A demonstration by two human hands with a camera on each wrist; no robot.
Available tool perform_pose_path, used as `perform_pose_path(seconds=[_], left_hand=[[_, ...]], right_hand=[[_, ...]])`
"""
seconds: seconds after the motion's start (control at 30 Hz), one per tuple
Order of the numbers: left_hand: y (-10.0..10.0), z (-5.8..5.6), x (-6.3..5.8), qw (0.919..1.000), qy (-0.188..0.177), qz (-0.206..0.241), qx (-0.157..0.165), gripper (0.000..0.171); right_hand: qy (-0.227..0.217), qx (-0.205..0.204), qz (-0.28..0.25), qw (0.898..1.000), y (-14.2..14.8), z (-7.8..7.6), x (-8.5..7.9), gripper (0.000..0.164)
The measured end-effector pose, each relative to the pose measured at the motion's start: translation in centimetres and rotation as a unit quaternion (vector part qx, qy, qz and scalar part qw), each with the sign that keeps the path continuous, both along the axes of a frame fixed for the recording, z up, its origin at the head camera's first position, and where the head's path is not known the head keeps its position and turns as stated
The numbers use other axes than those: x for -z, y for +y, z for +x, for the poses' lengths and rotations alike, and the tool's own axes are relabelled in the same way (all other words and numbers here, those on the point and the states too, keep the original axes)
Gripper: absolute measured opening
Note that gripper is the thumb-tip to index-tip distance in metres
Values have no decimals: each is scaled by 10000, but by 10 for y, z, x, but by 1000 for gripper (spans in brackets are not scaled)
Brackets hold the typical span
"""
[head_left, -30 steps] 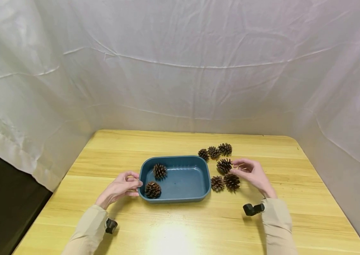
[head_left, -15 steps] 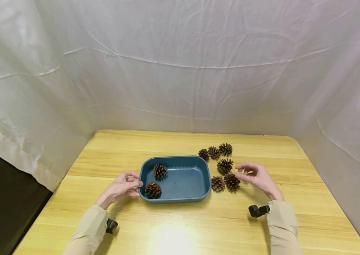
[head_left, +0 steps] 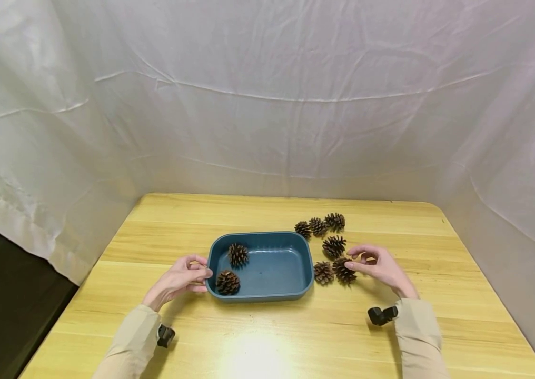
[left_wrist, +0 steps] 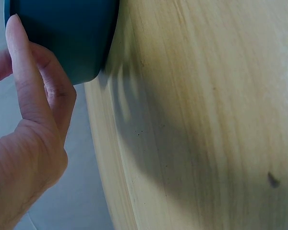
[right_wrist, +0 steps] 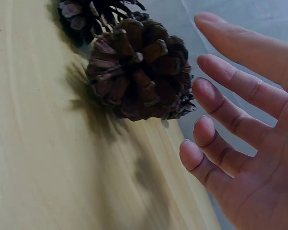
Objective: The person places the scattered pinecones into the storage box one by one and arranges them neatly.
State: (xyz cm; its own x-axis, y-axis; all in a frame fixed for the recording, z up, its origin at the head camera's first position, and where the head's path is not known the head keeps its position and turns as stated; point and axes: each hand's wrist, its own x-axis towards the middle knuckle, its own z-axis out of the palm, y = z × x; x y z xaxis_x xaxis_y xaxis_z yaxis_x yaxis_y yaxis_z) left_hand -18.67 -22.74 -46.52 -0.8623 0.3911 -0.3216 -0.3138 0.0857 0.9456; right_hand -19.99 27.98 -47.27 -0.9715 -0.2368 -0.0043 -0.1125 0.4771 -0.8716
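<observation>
The left grip (head_left: 183, 276) pinches the blue tray (head_left: 269, 273) at one end; the right grip (head_left: 381, 267), fingers apart, is beside a pine cone (head_left: 343, 272), contact hard to judge.

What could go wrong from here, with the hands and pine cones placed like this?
The right hand is beside a pine cone that sits close against a second cone; gripping one might nudge the other.

That second cone lies right by the tray, so it could get knocked into the tray's side.

The left hand holds the tray's left end; a tug might shift the two cones inside.
</observation>
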Motion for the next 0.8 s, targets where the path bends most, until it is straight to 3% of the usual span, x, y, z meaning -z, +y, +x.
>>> perform_pose_path(seconds=[0.33,0.53,0.8], left_hand=[[0,0,0,10000,3,2,-20,32],[0,0,0,10000,11,1,-28,31],[0,0,0,10000,21,21,-21,31]], right_hand=[[-149,10,129,9998,-9,-2,-3,42],[-197,99,477,9986,-14,-5,-3,44],[-218,-111,437,9987,-14,-7,2,42]])
